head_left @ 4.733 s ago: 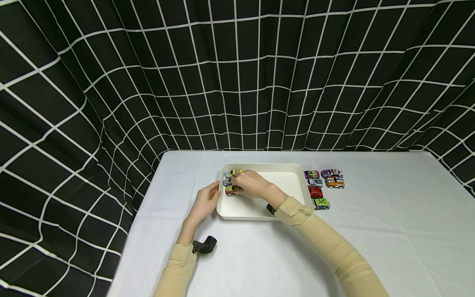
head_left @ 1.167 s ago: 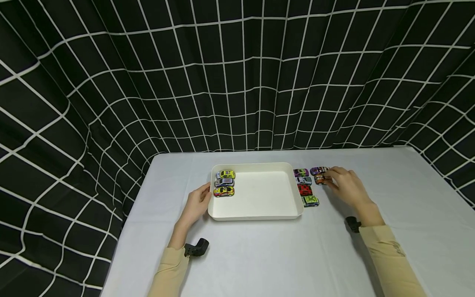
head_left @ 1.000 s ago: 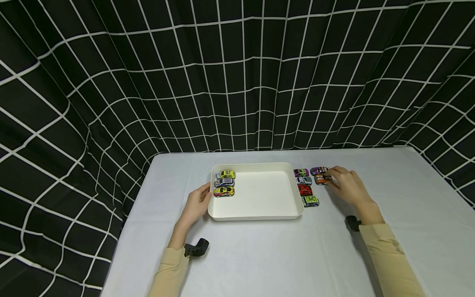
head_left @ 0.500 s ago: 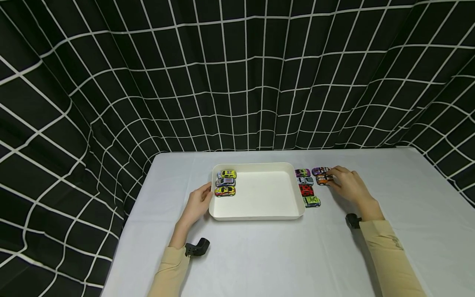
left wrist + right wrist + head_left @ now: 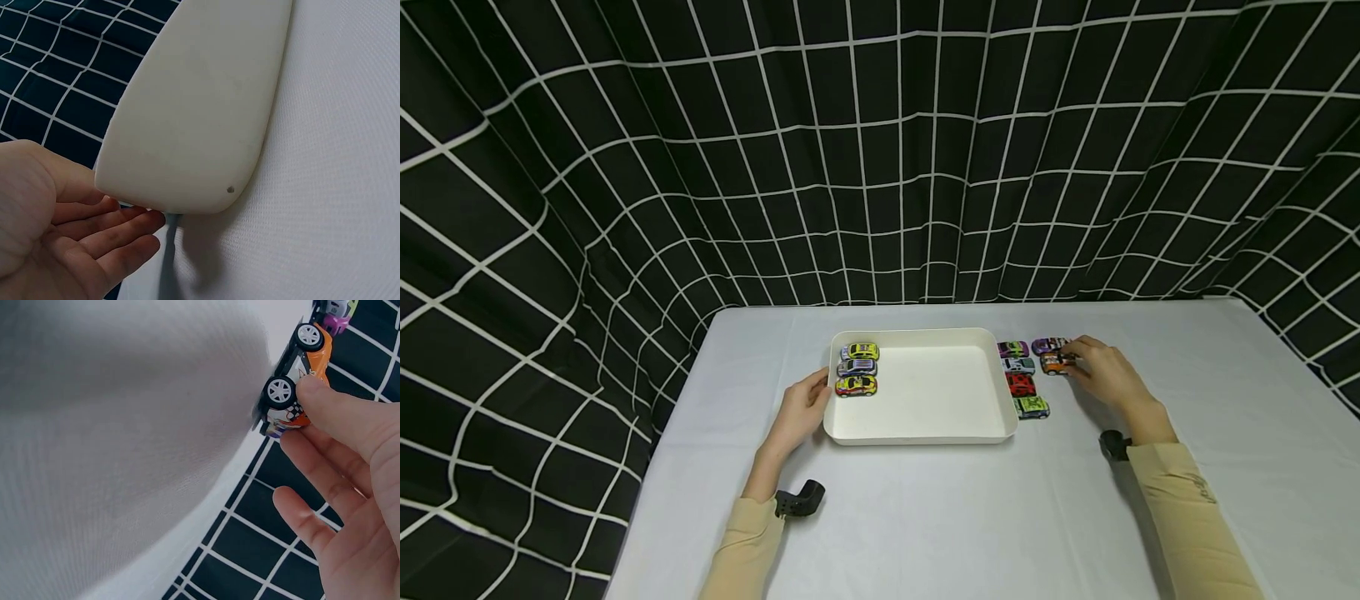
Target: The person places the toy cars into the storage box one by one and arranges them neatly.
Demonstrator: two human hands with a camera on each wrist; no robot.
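Note:
My right hand (image 5: 1105,373) pinches the rear of an orange toy car (image 5: 1055,363) on the table, right of a white tray (image 5: 925,437). The right wrist view shows the thumb against the orange car's side, its wheels facing the camera. A purple toy car (image 5: 1048,344) lies just behind it. My left hand (image 5: 797,411) touches the tray's left end, its fingers fairly straight along the outer wall in the left wrist view. Inside the tray, a yellow car (image 5: 860,351), a silver car (image 5: 857,367) and a red-and-yellow car (image 5: 856,386) form a column at the left.
Against the tray's right side stand a purple-and-green car (image 5: 1013,349), a pale grey car (image 5: 1018,366), a red car (image 5: 1021,385) and a lime green car (image 5: 1032,407). A black gridded curtain (image 5: 910,150) hangs behind the white-covered table (image 5: 940,517).
My right hand has left the cars inside the tray and moved right to the orange car, where it has stayed over the last second. My left hand keeps its place at the tray's edge.

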